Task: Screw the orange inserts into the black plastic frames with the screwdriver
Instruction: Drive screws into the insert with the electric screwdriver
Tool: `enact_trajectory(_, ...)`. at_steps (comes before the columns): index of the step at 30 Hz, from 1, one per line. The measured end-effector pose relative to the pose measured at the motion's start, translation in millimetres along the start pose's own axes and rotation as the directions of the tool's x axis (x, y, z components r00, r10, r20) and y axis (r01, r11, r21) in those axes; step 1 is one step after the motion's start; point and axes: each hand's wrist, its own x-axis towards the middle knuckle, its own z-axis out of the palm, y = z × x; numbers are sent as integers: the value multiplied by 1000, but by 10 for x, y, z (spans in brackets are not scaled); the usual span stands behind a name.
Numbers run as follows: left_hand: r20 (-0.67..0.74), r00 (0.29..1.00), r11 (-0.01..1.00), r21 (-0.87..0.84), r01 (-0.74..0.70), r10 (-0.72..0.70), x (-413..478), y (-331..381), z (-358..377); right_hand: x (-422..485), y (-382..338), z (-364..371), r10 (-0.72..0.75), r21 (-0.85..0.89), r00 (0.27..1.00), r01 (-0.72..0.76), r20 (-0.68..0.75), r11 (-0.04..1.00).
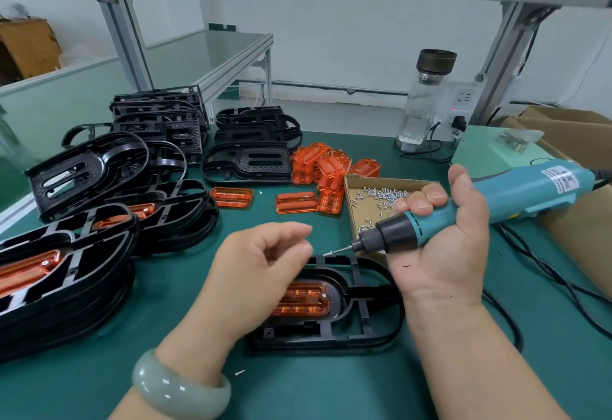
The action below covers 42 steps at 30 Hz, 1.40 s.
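Currently right hand [443,254] is gripping the screwdriver [496,201], screw on the bit, tip hovering over the black frame [371,333] at 6 o'clock. Left hand [251,270] is hanging loosely curled above its orange insert [308,300], holding nothing visible. One screw looks already in. Finished stack [59,274] is sitting at 9, empty frames [159,121] at 11 and loose inserts [326,167] at 12 are still waiting. Green table [331,386], aluminium racking, white walls.

Two hands show: the left hand [261,274] and the right hand [443,254]. There is one screwdriver [496,194], one bottle [425,101], one bracelet [180,386] and one box [349,201] of screws, too many to count. Two loose screws [240,372] lie on the surface [99,370]. Two inserts [231,196] lie singly beside a pile [323,164] of roughly ten. One frame [364,330] lies alone; the stacked frames [159,121] cannot be counted.
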Motion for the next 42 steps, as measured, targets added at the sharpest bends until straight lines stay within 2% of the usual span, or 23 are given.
enact_trajectory(2,0,1000,967,254,-26,27,21,-38,-166,-8,9,4,1,-16,1000,-1,9,1000)
enact_trajectory(4,64,998,911,411,0,-29,20,-90,-321,-14,20,-1,1,-27,1000,-1,19,1000)
enact_trajectory(7,188,963,842,536,65,-194,-10,-182,-435,-27,45,-14,10,-39,999,-9,39,999)
enact_trajectory(9,239,937,820,566,79,-255,-25,-237,-431,-35,63,-24,13,-54,998,-10,58,999)
enact_trajectory(20,312,933,856,516,-7,-181,-28,-306,-169,-105,177,24,-2,-231,993,30,119,973)
enact_trajectory(26,313,937,872,490,-19,-156,-45,-349,-156,-157,261,56,29,-326,983,32,182,945)
enact_trajectory(31,308,939,882,472,-10,-154,-35,-385,-143,-154,288,65,28,-392,983,45,179,919)
enact_trajectory(42,292,944,892,452,4,-152,-36,-404,-142,-149,349,82,36,-457,978,64,206,887)
